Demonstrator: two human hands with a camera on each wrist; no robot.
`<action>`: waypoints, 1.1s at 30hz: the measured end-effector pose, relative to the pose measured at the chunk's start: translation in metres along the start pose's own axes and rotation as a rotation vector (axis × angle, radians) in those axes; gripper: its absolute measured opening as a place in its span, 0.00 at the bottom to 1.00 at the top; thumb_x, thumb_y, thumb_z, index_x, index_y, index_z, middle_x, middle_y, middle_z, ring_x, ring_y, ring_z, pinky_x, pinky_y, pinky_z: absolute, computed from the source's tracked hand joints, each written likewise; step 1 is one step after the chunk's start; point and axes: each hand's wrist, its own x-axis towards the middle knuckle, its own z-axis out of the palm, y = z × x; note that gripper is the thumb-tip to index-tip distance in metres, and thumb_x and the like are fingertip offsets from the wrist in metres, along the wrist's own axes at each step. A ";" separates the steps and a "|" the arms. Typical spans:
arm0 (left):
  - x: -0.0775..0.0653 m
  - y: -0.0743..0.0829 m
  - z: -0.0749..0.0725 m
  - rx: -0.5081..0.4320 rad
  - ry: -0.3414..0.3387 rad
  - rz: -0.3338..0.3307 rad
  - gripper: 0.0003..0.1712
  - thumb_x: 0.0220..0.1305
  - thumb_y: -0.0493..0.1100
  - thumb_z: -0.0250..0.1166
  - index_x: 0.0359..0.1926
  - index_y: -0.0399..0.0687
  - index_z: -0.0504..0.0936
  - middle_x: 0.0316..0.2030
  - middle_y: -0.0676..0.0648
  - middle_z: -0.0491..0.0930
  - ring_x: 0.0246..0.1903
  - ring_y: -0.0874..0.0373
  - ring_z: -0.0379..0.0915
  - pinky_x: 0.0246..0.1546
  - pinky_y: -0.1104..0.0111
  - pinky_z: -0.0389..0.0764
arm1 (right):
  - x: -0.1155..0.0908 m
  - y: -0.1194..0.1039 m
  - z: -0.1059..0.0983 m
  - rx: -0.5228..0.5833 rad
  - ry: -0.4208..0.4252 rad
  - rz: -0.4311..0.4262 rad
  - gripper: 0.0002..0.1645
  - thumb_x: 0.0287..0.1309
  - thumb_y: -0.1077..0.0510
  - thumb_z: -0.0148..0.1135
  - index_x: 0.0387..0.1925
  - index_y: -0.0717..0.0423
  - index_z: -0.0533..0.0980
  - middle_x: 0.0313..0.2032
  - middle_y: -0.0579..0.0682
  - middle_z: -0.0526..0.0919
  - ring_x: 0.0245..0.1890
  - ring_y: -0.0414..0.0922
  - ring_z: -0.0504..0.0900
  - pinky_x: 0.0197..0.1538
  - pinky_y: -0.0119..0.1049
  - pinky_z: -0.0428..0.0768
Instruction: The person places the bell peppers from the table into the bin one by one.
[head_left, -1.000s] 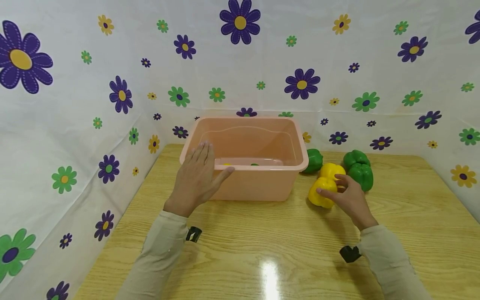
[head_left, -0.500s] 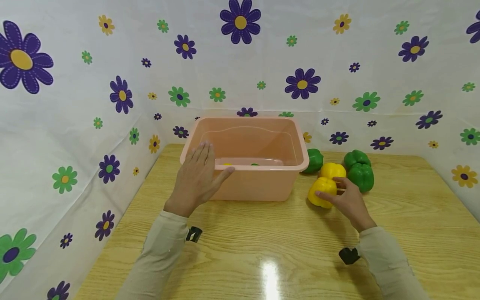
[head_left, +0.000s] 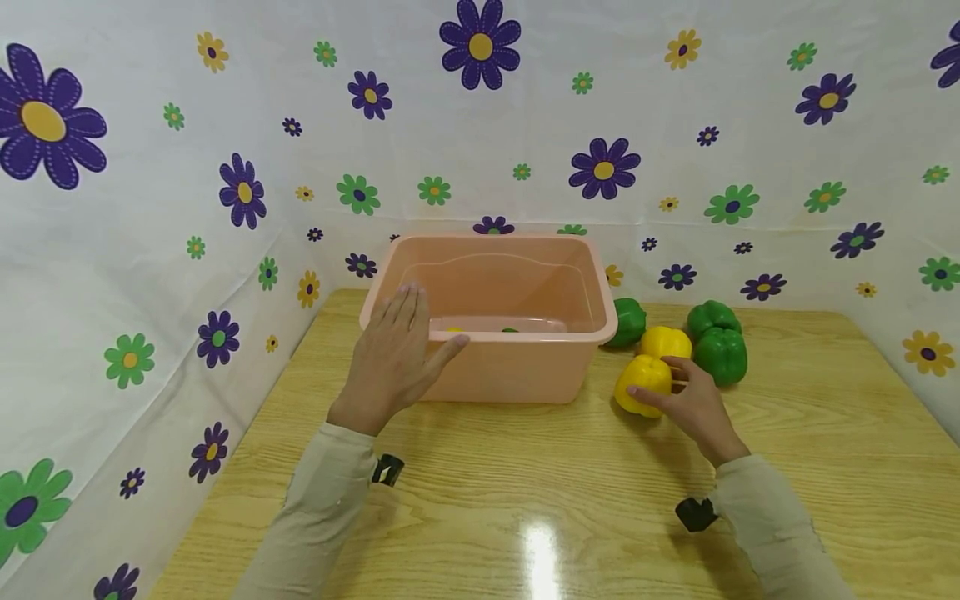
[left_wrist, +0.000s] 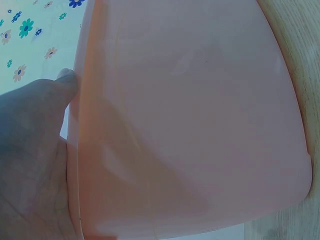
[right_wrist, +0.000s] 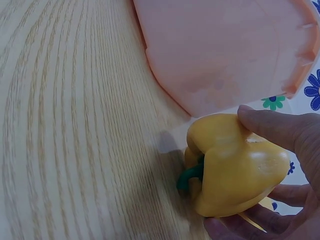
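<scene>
A pink plastic tub [head_left: 510,371] stands at the middle of the table. My left hand [head_left: 390,358] lies flat on its near left rim, fingers straight and thumb along the edge; the left wrist view shows the thumb at the rim and the tub's wall [left_wrist: 200,100]. To the right of the tub, my right hand [head_left: 697,408] holds the nearer yellow bell pepper [head_left: 643,385] between thumb and fingers. In the right wrist view this yellow pepper [right_wrist: 235,165] shows its green stem, low over the table. Inside the tub, only a yellow bit and a green bit show above the rim.
Another yellow bell pepper [head_left: 666,341] sits right behind the held one. One green bell pepper [head_left: 627,322] is beside the tub's right wall, and two more green peppers [head_left: 720,354] are farther right. A flowered cloth [head_left: 525,125] hangs behind the wooden table [head_left: 480,483].
My right hand has shifted slightly toward me and to the left, with its fingers closing around the nearer yellow bell pepper. The left hand and the tub have not moved.
</scene>
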 end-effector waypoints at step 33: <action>0.000 -0.001 0.001 0.005 0.017 0.002 0.56 0.73 0.73 0.43 0.76 0.27 0.50 0.77 0.31 0.49 0.78 0.41 0.41 0.78 0.53 0.43 | 0.002 0.002 0.007 -0.013 -0.032 -0.001 0.64 0.56 0.38 0.74 0.77 0.68 0.50 0.73 0.71 0.57 0.69 0.65 0.62 0.72 0.61 0.63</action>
